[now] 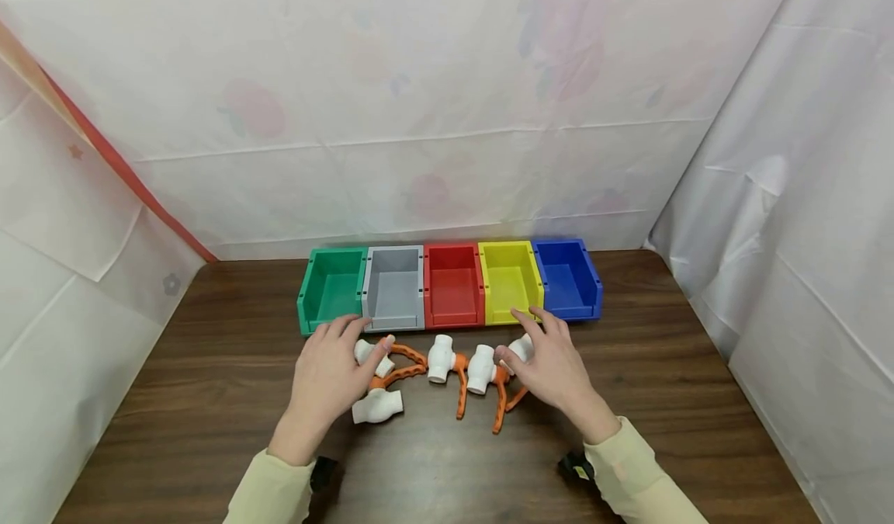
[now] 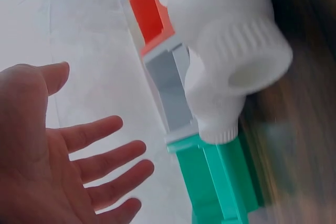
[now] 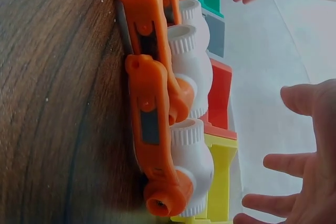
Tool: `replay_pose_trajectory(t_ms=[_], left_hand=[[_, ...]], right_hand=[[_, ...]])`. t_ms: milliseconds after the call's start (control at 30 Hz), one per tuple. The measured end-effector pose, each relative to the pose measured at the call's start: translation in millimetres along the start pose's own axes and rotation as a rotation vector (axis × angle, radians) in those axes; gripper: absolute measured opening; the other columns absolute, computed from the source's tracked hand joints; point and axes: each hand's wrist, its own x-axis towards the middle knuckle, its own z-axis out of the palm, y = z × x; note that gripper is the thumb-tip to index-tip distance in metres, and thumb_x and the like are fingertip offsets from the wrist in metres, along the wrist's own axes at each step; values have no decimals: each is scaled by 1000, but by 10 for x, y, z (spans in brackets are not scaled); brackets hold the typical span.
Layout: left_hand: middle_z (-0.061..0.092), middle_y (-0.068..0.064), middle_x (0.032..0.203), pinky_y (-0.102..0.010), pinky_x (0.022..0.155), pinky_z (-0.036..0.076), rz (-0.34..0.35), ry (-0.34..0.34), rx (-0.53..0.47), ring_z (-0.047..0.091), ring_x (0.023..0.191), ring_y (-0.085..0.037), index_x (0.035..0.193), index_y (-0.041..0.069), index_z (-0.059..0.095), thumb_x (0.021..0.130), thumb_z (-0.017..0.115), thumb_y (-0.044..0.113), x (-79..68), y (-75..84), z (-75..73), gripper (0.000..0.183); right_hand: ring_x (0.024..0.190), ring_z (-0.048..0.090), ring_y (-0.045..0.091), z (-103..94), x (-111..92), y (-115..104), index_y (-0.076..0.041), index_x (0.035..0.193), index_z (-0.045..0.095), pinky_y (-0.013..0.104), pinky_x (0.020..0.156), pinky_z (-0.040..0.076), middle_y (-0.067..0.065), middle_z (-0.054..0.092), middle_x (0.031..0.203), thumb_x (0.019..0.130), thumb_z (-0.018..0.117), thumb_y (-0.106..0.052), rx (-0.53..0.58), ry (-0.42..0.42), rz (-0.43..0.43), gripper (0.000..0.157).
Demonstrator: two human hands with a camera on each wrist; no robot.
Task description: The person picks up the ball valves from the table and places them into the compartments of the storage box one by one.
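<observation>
- Red bin (image 1: pixel 455 295) is the landmark, standing at the back of the table (image 1: pixel 209 400)
- Left hand (image 1: pixel 328 373), fingers spread and pinching nothing, hovers to the near left of the red bin, over the upper left valve (image 1: pixel 386 366); the lower left valve (image 1: pixel 378 406) lies farther forward of that bin
- Right hand (image 1: pixel 555 365), likewise spread with an empty palm, hovers to the near right of the red bin, about the right valve (image 1: pixel 520 348)
- Centre valve (image 1: pixel 441 359) lies just in front of the red bin; the inner right valve (image 1: pixel 481 369) is there too, slightly more rightward
- For a sound grip, thumb and fingers should close round a white body; the orange handles (image 1: pixel 462 396) might swing
- Left-front of the red bin, two handle tips meet or nearly meet, so lifting straight up seems better than dragging
- Right-front of it, handles also crowd; a narrow approach from above should avoid knocking neighbours
</observation>
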Motion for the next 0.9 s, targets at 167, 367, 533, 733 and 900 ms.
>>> replay_pose_trajectory(t_ms=[167,367,533,733,900], left_hand=[[64,-19,125,-57,84,52,-41,9,-29,59,112,-39,125,4,66,95,60,53,41,-117,-48,58],[66,-18,121,-56,67,54,-81,52,-52,65,96,-37,125,6,66,97,60,48,87,-299,-81,51],[67,-19,119,-56,65,54,-121,64,-53,66,92,-37,125,6,65,99,56,51,141,-438,-112,53],[67,-18,116,-50,58,53,-170,69,-57,68,82,-33,125,7,65,100,52,53,188,-589,-130,55],[69,-14,98,-43,50,49,-165,146,-70,66,75,-29,117,6,69,99,59,44,223,-678,-162,44]], right_hand=[[130,42,37,2,0,33,-15,143,55,60,95,46,17,47,145,90,69,-48,17,30,-17,64],[125,47,36,5,-5,64,-12,139,58,56,99,45,16,52,139,88,72,-41,32,33,-22,61],[124,48,36,29,-15,109,-12,139,58,55,99,45,16,52,139,88,73,-40,31,27,-20,61],[124,47,36,47,-31,139,-13,139,58,56,99,45,16,51,140,87,73,-41,29,-9,3,61],[123,47,35,67,-42,150,-13,139,58,55,98,46,15,50,140,87,74,-40,27,-34,12,61]])
